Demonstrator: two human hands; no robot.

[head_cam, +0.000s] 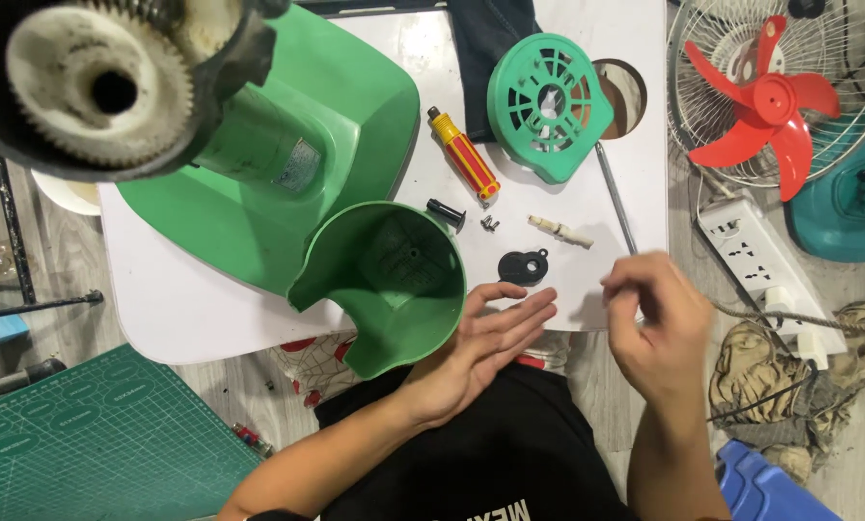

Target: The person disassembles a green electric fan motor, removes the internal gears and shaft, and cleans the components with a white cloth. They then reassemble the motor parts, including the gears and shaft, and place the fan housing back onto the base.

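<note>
L hand (pixel 480 349) open, palm up, fingers spread loosely, holding nothing; rests against green cup-shaped housing (pixel 394 280) at white table (pixel 181 299) edge. R hand (pixel 652 323) blurred, fingers curled narrow; contents can't tell. Black round cap (pixel 522 266) lies between hands, w/ yellow-red screwdriver (pixel 463 154) beyond.

Head camera looks straight down — close over white table (pixel 587 29).

Two hands show: the left hand (pixel 485 342) and the right hand (pixel 654 323). On the white table (pixel 181 299) lie one screwdriver (pixel 463 154), one green fan cover (pixel 546 101), one black cap (pixel 523 266) and one green housing (pixel 394 280). On the floor are one red fan blade (pixel 770 101), one power strip (pixel 755 246) and one green cutting mat (pixel 85 434).
</note>
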